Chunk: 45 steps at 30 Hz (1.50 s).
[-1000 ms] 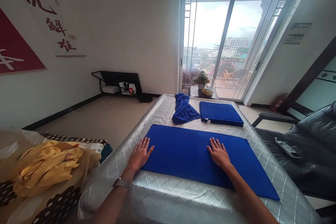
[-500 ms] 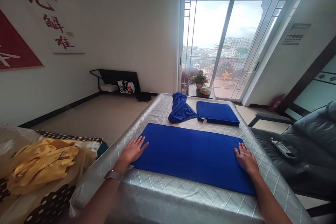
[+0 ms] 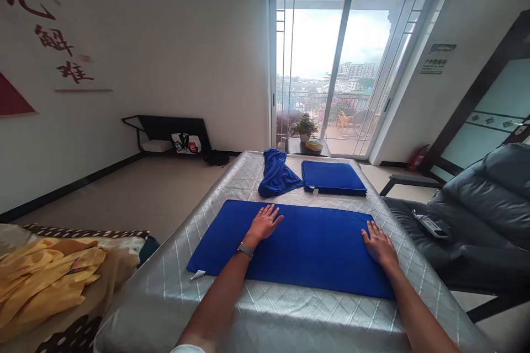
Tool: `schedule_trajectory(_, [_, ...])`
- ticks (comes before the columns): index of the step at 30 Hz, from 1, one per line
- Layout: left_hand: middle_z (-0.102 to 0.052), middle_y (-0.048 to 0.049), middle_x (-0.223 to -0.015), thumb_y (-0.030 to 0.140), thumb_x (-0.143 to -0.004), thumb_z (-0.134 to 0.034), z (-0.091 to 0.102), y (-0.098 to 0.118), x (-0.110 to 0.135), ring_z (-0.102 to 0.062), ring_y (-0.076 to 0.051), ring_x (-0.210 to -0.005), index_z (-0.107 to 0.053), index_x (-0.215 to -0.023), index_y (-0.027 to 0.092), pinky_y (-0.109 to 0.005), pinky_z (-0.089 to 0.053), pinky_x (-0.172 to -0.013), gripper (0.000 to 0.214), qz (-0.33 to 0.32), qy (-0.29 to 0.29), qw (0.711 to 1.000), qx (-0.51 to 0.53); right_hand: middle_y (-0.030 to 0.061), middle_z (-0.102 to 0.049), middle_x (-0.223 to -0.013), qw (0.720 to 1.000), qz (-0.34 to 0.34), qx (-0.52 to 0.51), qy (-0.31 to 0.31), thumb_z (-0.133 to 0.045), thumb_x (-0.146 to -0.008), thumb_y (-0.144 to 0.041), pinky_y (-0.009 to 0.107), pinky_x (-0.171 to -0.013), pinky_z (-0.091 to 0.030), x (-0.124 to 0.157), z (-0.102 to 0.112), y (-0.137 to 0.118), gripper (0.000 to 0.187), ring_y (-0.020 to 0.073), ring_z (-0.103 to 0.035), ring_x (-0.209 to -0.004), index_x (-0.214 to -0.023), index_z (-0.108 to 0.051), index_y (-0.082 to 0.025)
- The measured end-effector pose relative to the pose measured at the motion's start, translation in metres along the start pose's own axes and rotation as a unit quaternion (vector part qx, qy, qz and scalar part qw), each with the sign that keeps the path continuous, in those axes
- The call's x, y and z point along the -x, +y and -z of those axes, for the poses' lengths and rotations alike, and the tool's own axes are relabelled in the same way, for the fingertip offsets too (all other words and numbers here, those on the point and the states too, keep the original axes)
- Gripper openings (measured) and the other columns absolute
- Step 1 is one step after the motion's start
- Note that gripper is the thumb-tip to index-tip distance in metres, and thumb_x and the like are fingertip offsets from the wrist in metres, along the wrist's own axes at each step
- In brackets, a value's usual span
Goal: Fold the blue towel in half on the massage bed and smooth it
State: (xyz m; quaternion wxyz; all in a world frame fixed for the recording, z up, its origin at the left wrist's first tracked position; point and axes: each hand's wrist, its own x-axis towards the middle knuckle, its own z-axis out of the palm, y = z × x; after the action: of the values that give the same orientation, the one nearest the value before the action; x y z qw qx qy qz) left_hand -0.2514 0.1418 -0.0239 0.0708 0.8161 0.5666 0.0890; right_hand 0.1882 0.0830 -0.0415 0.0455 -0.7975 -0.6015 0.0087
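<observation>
A blue towel (image 3: 314, 248) lies spread flat in a long rectangle across the silver quilted cover (image 3: 298, 304) in front of me. My left hand (image 3: 264, 224) rests palm down on it, left of its middle, fingers stretched out. Over the towel's right edge lies my right hand (image 3: 380, 244), also flat with its fingers apart. A white tag (image 3: 198, 274) sticks out at the near left corner. Beyond the towel are a neat stack of folded blue towels (image 3: 334, 176) and, to its left, a crumpled blue cloth (image 3: 276, 174).
Yellow cloth (image 3: 49, 278) lies heaped on a bed at the left. At the right stands a dark armchair (image 3: 488, 204) with a white device (image 3: 431, 226) on its seat. Behind the silver surface, a small table holds a potted plant (image 3: 305, 126).
My left hand has moved right, from the towel's left edge to nearer its middle. My right hand stays at the right edge. The view has shifted slightly to the right.
</observation>
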Motion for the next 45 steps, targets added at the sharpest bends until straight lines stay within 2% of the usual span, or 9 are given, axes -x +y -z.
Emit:
schedule_trajectory(7, [-0.028, -0.0121, -0.165, 0.060, -0.103, -0.018, 0.009, -0.125, 0.039, -0.024, -0.029, -0.153, -0.032, -0.158, 0.024, -0.055, -0.023, -0.121, 0.067, 0.154, 0.033, 0.986, -0.050, 0.0092, -0.027, -0.166, 1.000, 0.001, 0.000, 0.015, -0.015, -0.100, -0.050, 0.043, -0.124, -0.015, -0.003, -0.006, 0.003, 0.072, 0.0231, -0.021, -0.153, -0.159, -0.028, -0.011])
schedule_trajectory(10, [-0.026, -0.0128, -0.166, 0.059, -0.103, -0.017, 0.016, -0.156, 0.051, -0.025, -0.030, -0.152, -0.030, -0.159, 0.022, -0.052, -0.024, -0.120, 0.068, 0.200, 0.034, 0.977, -0.059, 0.0096, -0.027, -0.166, 1.000, 0.000, 0.002, 0.017, -0.015, -0.099, -0.050, 0.043, -0.124, -0.016, -0.004, -0.008, 0.003, 0.072, 0.0236, -0.022, -0.153, -0.159, -0.027, -0.012])
schedule_trajectory(17, [-0.026, -0.0112, -0.166, 0.061, -0.102, -0.020, 0.021, -0.152, 0.055, -0.025, -0.030, -0.152, -0.032, -0.158, 0.023, -0.050, -0.023, -0.122, 0.069, 0.221, 0.049, 0.973, -0.056, 0.0076, -0.023, -0.167, 0.999, -0.017, 0.033, -0.017, -0.016, -0.100, -0.047, 0.047, -0.123, -0.018, -0.002, 0.005, -0.001, 0.070, 0.0265, -0.022, -0.152, -0.160, -0.024, -0.013])
schedule_trajectory(20, [-0.028, -0.0111, -0.165, 0.061, -0.102, -0.022, 0.020, -0.151, 0.055, -0.027, -0.030, -0.152, -0.033, -0.158, 0.023, -0.050, -0.024, -0.122, 0.068, 0.221, 0.057, 0.972, -0.055, 0.0101, -0.028, -0.166, 0.997, -0.036, 0.066, -0.002, -0.018, -0.100, -0.036, 0.052, -0.123, -0.014, 0.000, 0.015, -0.019, 0.064, 0.0294, -0.022, -0.152, -0.158, -0.032, -0.011])
schedule_trajectory(24, [-0.028, -0.0111, -0.165, 0.061, -0.102, -0.022, 0.017, -0.155, 0.054, -0.026, -0.030, -0.152, -0.034, -0.157, 0.022, -0.051, -0.022, -0.122, 0.068, 0.216, 0.068, 0.972, -0.056, 0.0138, -0.033, -0.163, 0.996, 0.052, 0.064, 0.042, -0.018, -0.099, -0.021, 0.047, -0.124, -0.009, 0.009, 0.028, -0.088, 0.061, 0.0272, -0.022, -0.152, -0.155, -0.036, -0.005])
schedule_trajectory(29, [-0.028, -0.0107, -0.166, 0.060, -0.103, -0.022, 0.017, -0.157, 0.054, -0.026, -0.029, -0.152, -0.034, -0.158, 0.023, -0.050, -0.022, -0.123, 0.067, 0.220, 0.060, 0.972, -0.052, 0.0085, -0.028, -0.165, 0.975, 0.216, -0.047, -0.021, -0.022, -0.103, -0.041, 0.041, -0.124, -0.010, 0.027, 0.029, -0.204, 0.064, 0.0220, -0.019, -0.153, -0.158, -0.031, -0.010])
schedule_trajectory(33, [-0.028, -0.0084, -0.166, 0.058, -0.103, -0.022, 0.016, -0.159, 0.053, -0.026, -0.027, -0.152, -0.033, -0.158, 0.026, -0.047, -0.021, -0.123, 0.064, 0.231, 0.048, 0.970, -0.063, 0.0041, -0.023, -0.167, 0.967, 0.234, -0.070, -0.068, -0.017, -0.104, -0.046, 0.039, -0.125, -0.007, 0.028, 0.019, -0.240, 0.065, 0.0194, -0.014, -0.154, -0.160, -0.027, -0.015])
schedule_trajectory(37, [-0.030, -0.0077, -0.165, 0.057, -0.103, -0.022, 0.013, -0.163, 0.051, -0.028, -0.027, -0.151, -0.034, -0.158, 0.027, -0.048, -0.022, -0.123, 0.063, 0.224, 0.056, 0.970, -0.076, 0.0013, -0.021, -0.167, 0.975, 0.205, -0.047, -0.070, -0.017, -0.103, -0.048, 0.041, -0.125, -0.007, 0.011, 0.007, -0.204, 0.064, 0.0191, -0.013, -0.155, -0.161, -0.025, -0.019])
schedule_trajectory(45, [-0.028, -0.0084, -0.166, 0.055, -0.104, -0.021, 0.013, -0.160, 0.053, -0.027, -0.027, -0.152, -0.032, -0.158, 0.025, -0.047, -0.022, -0.122, 0.064, 0.229, 0.043, 0.968, -0.095, 0.0064, -0.021, -0.168, 0.998, 0.043, 0.019, -0.035, -0.018, -0.103, -0.045, 0.044, -0.125, -0.013, -0.038, 0.001, -0.031, 0.066, 0.0231, -0.018, -0.154, -0.161, -0.023, -0.015])
